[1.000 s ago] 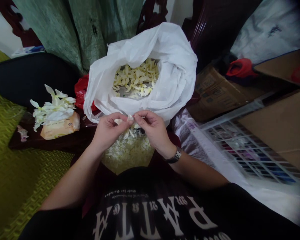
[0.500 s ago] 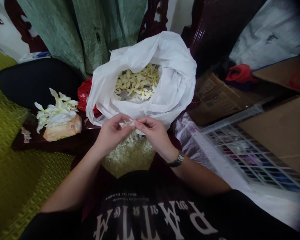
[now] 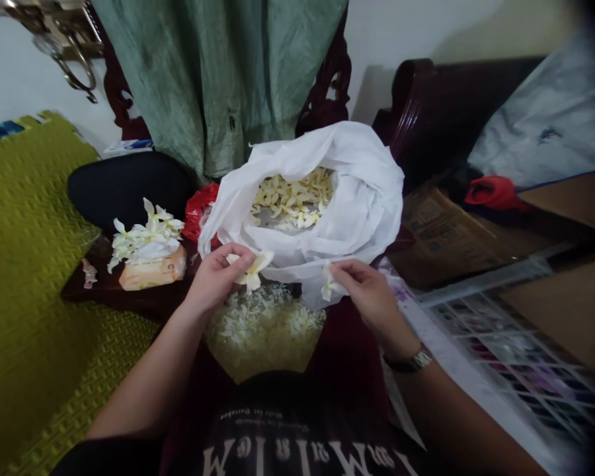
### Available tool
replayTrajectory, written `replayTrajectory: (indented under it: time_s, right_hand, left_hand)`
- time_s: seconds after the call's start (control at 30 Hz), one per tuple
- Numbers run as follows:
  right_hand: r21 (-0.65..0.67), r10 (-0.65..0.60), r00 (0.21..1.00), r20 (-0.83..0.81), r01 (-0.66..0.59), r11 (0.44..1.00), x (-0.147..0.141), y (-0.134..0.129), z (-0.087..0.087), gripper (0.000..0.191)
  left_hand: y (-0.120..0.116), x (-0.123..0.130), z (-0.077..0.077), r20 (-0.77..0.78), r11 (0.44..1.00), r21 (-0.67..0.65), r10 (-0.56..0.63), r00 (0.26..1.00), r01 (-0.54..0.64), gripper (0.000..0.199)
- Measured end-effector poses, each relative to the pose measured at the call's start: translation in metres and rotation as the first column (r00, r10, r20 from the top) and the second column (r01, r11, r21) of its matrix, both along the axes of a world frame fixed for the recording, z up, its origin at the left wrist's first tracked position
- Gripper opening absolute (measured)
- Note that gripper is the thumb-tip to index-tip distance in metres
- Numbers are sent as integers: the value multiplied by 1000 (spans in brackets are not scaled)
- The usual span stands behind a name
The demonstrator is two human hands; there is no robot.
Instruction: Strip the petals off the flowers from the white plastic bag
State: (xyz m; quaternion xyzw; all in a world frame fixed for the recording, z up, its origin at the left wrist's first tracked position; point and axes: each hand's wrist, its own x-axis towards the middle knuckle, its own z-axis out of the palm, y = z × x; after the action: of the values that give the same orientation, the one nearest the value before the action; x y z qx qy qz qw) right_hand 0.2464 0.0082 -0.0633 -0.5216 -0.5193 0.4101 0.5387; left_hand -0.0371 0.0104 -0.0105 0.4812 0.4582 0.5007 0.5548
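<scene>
Between the thumb and fingers of my left hand (image 3: 221, 272) is a pale cream flower (image 3: 254, 270) with spread petals. My right hand (image 3: 364, 287), wearing a wristwatch, pinches a smaller white flower piece (image 3: 330, 285) in front of the bag's near edge. Behind both hands stands a white plastic bag (image 3: 369, 198), its mouth open on many cream-yellow flowers (image 3: 297, 195). Below and between my hands, many small white flower pieces (image 3: 258, 314) lie heaped in a yellowish container (image 3: 268, 354) near my lap.
To the left, white flowers (image 3: 146, 231) lie on an orange-and-white packet (image 3: 153, 270), beside a red plastic bag (image 3: 201, 210) and a black cushion (image 3: 129, 188). A cardboard box (image 3: 443, 231) and a white grid basket (image 3: 515, 350) are on the right.
My hands have moved apart from a shared pinch, the left with the flower and the right with a smaller piece. The camera view has tilted up and shifted left.
</scene>
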Motion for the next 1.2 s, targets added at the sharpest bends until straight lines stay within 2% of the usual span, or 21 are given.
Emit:
replayTrajectory:
  time_s: [0.1, 0.17, 0.23, 0.3, 0.37, 0.5, 0.7, 0.8, 0.9, 1.1, 1.2]
  right_hand:
    - [63, 151, 988, 37, -153, 986, -16, -11, 8, 36]
    - [89, 277, 960, -48, -272, 958, -37, -17, 18, 47]
    - [59, 374, 920, -119, -369, 927, -57, -18, 27, 54]
    - [41, 412, 887, -210, -413, 910, -73, -15, 33, 42]
    - [47, 392, 866, -309, -398, 916, -82, -10, 34, 33]
    - [66, 290, 856, -429, -290, 955, -89, -5, 30, 29]
    - [44, 239, 858, -454, -246, 968, -93, -11, 27, 27]
    - [41, 198, 860, -470, -203, 978, -97, -13, 25, 26]
    - [43, 149, 871, -469, -145, 988, -100, -15, 21, 27]
    - [61, 178, 874, -451, -169, 984, -99, -19, 18, 27]
    - [123, 166, 900, -403, -126, 984, -92, -21, 23, 38]
  left_hand:
    - [-1, 3, 3, -36, 998, 29, -56, 998, 57, 40]
    - [-1, 9, 8, -80, 989, 74, -122, 989, 128, 40]
    - [-2, 16, 11, -116, 973, 103, -195, 974, 207, 38]
    - [-2, 23, 12, -101, 966, 107, -224, 969, 234, 34]
    - [-2, 28, 9, -10, 979, 94, -180, 984, 180, 34]
    - [-5, 32, -2, 141, 998, 9, -59, 988, 58, 41]
    - [-9, 33, -4, 187, 998, -59, 11, 982, 0, 31]
    - [-9, 39, -4, 280, 997, -61, 66, 958, -51, 27]
    - [-10, 48, -9, 370, 996, -78, 62, 927, -36, 32]
    - [-13, 52, -15, 238, 990, 122, 38, 971, -69, 17]
    - [-13, 48, -11, 154, 985, 166, 13, 988, -39, 14]
